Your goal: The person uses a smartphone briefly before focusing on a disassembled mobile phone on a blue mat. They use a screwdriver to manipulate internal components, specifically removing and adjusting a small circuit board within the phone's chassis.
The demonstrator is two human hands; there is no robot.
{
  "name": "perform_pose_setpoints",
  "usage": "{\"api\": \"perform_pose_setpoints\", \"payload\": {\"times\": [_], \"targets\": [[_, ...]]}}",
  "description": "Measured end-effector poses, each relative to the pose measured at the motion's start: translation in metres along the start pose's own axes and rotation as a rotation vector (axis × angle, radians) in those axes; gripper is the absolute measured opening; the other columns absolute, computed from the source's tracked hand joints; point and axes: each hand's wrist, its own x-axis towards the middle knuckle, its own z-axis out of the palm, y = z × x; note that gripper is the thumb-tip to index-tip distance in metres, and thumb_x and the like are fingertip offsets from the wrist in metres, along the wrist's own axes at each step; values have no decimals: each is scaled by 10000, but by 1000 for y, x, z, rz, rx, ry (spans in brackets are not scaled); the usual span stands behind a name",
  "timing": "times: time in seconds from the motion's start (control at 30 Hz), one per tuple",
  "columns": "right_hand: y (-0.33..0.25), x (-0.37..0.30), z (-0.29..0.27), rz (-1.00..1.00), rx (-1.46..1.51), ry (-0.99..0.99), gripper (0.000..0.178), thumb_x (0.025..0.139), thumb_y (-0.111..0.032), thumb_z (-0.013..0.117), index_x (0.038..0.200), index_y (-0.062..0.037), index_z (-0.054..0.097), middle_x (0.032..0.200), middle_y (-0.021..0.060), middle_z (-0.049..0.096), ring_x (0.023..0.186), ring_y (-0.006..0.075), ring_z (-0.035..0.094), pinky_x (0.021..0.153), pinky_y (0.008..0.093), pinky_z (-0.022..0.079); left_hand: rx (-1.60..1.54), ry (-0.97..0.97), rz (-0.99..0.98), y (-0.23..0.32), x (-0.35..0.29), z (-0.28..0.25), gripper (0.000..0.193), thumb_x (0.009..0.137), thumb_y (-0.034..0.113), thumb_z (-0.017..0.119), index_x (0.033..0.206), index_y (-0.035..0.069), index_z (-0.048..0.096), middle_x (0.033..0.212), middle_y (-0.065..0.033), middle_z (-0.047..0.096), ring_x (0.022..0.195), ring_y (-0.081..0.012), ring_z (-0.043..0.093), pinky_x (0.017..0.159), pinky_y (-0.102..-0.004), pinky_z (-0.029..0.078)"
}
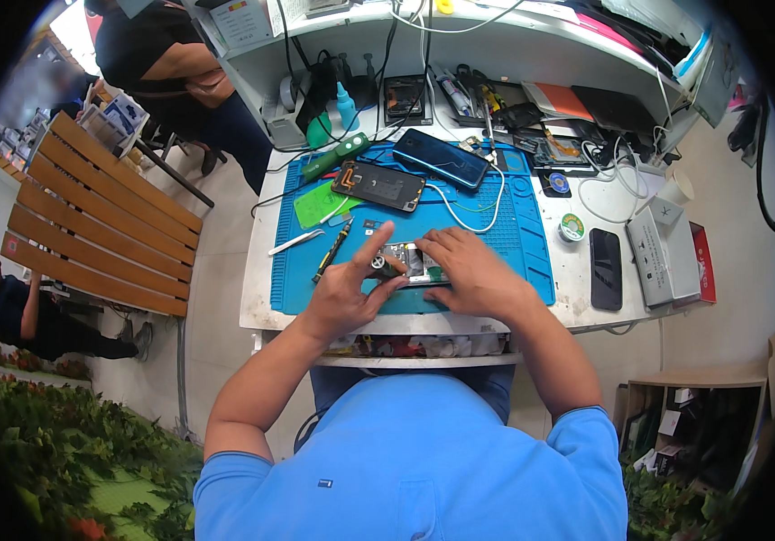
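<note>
In my left hand [342, 293] is a short dark screwdriver [386, 264] with a round cap, pinched between thumb and fingers while the index finger points up. Its tip is hidden. Beneath it lies an opened phone [416, 261], with metal shields and a circuit board showing. My right hand [473, 273] spans the phone's right side, fingers on the far edge and thumb near the front edge. Left of my left hand, a black and yellow screwdriver [332, 250] lies on the blue mat [518, 261] beside white tweezers [296, 241].
Beyond my hands lie a detached phone back assembly [378, 186], a glossy blue phone [442, 160] and a green tool handle [336, 158]. A black phone [605, 269], a solder spool [572, 227] and a white box [661, 257] are at the right. Below the table edge, a drawer [419, 346] sticks out.
</note>
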Motion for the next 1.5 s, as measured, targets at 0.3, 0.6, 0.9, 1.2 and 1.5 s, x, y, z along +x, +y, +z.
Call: {"api": "perform_pose_setpoints", "payload": {"times": [0.3,0.6,0.9,1.2,1.5], "targets": [[4,8,-5,35,36,-38,761,820,-218,957,1481,-7,646,1287,166,730,1288,367,646,1137,475,532,-94,290,-156,-6,-8,-4,985,993,-12,861,1761,63,249,1083,-138,830,939,-192,828,876,-340,683],[5,11,-8,25,77,-54,746,807,-227,956,1463,-21,663,1329,156,733,1328,368,631,1162,476,501,64,208,-295,-13,-12,-34,947,1017,-12,836,1766,78,264,1103,-127,821,950,-170,813,877,-312,653],[17,-7,9,36,196,125,780,796,-273,967,1471,-28,661,1400,209,710,1355,413,619,1212,511,468,-21,311,-268,-43,43,-33,936,1010,-14,822,1765,111,282,1132,-128,812,1016,-227,840,906,-363,669],[23,-15,17,50,241,162,836,809,-339,991,1527,-64,662,1496,190,692,1405,407,610,1232,522,470,46,208,-211,-86,110,-7,867,1015,-20,820,1729,114,345,1114,-119,802,1006,-191,822,897,-342,660],[26,-15,20,41,236,168,823,802,-369,991,1502,-67,679,1477,184,700,1387,397,622,1224,521,464,29,188,-248,-100,114,8,873,1003,-3,841,1719,123,358,1090,-107,804,960,-191,830,852,-329,671]]}}
